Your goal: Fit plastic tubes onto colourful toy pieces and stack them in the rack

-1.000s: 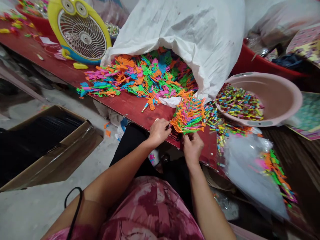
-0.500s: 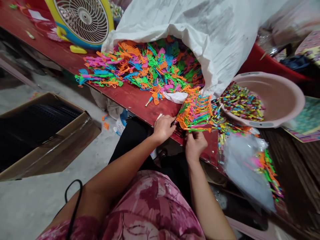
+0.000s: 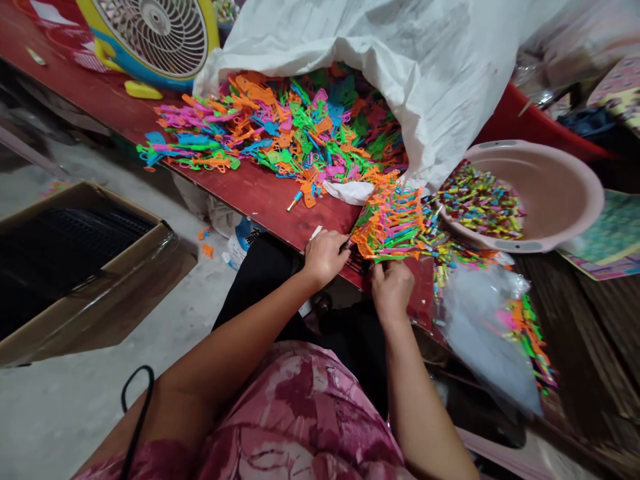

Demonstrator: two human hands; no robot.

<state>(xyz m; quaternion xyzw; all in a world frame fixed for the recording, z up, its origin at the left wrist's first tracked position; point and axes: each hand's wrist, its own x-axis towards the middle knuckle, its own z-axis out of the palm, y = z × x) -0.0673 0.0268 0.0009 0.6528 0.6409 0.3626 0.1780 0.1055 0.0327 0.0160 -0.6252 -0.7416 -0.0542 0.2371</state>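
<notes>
At the red table's (image 3: 273, 199) near edge, the left hand (image 3: 324, 260) and right hand (image 3: 393, 292) curl their fingers beside a row of plastic toys (image 3: 393, 225); whether they grasp any, I cannot tell.

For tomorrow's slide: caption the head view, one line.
Left hand and right hand beside a row of colourful plastic pieces at a red table, white sack behind.

Right hand (image 3: 393, 290): fingertips lost to me under the rowed plastic pieces (image 3: 393, 223) | left hand (image 3: 325, 257): finger ends out of sight | black piece (image 3: 356, 262) between them — mostly covered, shape unclear | beyond the grip: fan (image 3: 157, 33), white sack (image 3: 380, 27) cut off up top | leftward: carton (image 3: 120, 313) cropped | rightward: basin's (image 3: 555, 193) bits (image 3: 483, 200) — too small to tell
</notes>
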